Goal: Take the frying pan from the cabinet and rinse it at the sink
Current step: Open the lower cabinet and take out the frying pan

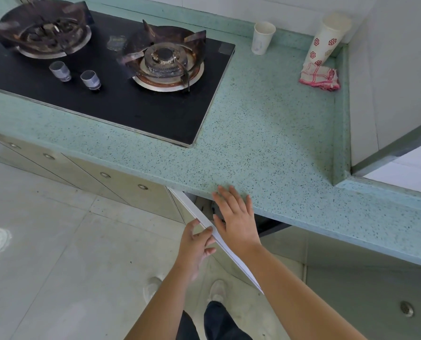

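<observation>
A white cabinet door under the green speckled counter stands swung open, seen edge-on. My left hand grips the door's top edge with thumb and fingers. My right hand reaches over the door toward the dark cabinet opening, fingers spread and holding nothing. A dark rounded shape shows just inside the opening beside my right hand; I cannot tell whether it is the frying pan. No sink is in view.
A black two-burner gas hob sits on the counter at the left. A paper cup, a stack of patterned cups and a red-checked cloth stand at the back right. Closed cabinet doors run left; tiled floor lies below.
</observation>
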The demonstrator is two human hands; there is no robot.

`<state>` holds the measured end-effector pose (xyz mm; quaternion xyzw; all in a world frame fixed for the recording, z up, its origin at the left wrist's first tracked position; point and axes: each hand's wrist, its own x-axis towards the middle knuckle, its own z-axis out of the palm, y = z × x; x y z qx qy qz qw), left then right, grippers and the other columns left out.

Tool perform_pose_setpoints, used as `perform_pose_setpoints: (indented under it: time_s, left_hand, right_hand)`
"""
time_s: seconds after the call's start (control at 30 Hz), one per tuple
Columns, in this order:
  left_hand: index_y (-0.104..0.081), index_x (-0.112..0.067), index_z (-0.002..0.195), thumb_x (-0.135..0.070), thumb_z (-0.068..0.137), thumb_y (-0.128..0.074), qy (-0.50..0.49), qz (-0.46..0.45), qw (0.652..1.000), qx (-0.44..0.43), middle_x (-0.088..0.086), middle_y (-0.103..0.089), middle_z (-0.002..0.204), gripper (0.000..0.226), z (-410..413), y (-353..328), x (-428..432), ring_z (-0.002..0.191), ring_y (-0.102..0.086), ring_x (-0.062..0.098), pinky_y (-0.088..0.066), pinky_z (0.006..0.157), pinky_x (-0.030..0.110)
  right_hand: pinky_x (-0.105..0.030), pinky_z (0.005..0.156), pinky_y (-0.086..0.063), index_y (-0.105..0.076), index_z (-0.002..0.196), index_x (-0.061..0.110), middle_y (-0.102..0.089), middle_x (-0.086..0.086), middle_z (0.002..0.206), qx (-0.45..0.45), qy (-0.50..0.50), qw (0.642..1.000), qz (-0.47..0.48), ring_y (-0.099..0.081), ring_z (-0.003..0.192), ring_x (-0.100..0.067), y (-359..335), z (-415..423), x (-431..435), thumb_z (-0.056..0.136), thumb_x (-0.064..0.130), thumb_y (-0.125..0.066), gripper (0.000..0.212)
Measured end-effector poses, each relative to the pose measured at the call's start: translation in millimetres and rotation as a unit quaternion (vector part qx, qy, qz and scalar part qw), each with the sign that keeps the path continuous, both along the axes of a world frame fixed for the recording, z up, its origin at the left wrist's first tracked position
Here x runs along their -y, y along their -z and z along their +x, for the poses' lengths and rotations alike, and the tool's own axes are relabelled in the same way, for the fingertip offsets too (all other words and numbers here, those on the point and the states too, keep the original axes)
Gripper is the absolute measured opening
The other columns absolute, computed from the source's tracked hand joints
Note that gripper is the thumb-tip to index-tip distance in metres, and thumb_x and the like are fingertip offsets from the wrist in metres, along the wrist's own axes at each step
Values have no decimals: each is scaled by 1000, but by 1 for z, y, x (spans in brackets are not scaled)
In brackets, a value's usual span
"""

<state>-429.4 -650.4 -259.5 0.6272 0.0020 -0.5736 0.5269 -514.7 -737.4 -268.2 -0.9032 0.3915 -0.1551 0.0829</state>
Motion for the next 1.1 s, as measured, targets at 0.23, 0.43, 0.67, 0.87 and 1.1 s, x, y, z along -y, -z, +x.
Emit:
perform_pose_setpoints:
  time_s: [0.23, 0.43, 0.67, 0.87, 1.1]
  left_hand:
    - [-47, -20, 121, -11, 90, -58, 43, 38, 998, 14, 5, -61, 75, 34, 13, -3, -13, 56, -56, 9, -44, 58, 27]
    - [-43, -19, 132, -16, 90, -59, 97, 64, 991, 62, 10, -65, 92, 44, 27, -1, -27, 82, -63, 19, -39, 57, 27]
    - [-44, -19, 132, -20, 92, -55, 178, 77, 971, 142, 4, -68, 88, 42, 49, -7, -43, 80, -65, 15, -41, 58, 23]
    - [-40, -19, 141, -23, 91, -55, 236, 112, 936, 237, 3, -59, 81, 52, 88, -10, -62, 79, -58, 14, -41, 64, 16]
    - [-39, -23, 141, -33, 88, -56, 289, 165, 866, 372, 8, -53, 130, 57, 134, -18, -73, 108, -53, 19, -43, 88, 29]
  right_hand:
    - [-59, 95, -41, -46, 124, 22, -60, -3, 125, -38, 27, 999, -1, -34, 124, -22, -2, 8, -4, 79, 31, -45, 46]
    - [-63, 91, -40, -53, 121, 20, -61, -8, 120, -66, 53, 996, -19, -42, 122, -29, -3, 16, -9, 67, 32, -76, 60]
    - [-66, 89, -39, -60, 120, 16, -61, -14, 122, -98, 85, 992, 7, -54, 119, -38, -12, 36, -21, 71, 35, -70, 53]
    - [-66, 91, -36, -60, 121, 15, -60, -14, 125, -109, 101, 988, 37, -52, 121, -38, -14, 49, -28, 69, 31, -76, 57]
    - [-66, 103, -23, -53, 128, 15, -51, -15, 135, -102, 119, 985, 76, -39, 131, -38, -17, 55, -30, 80, 29, -66, 52]
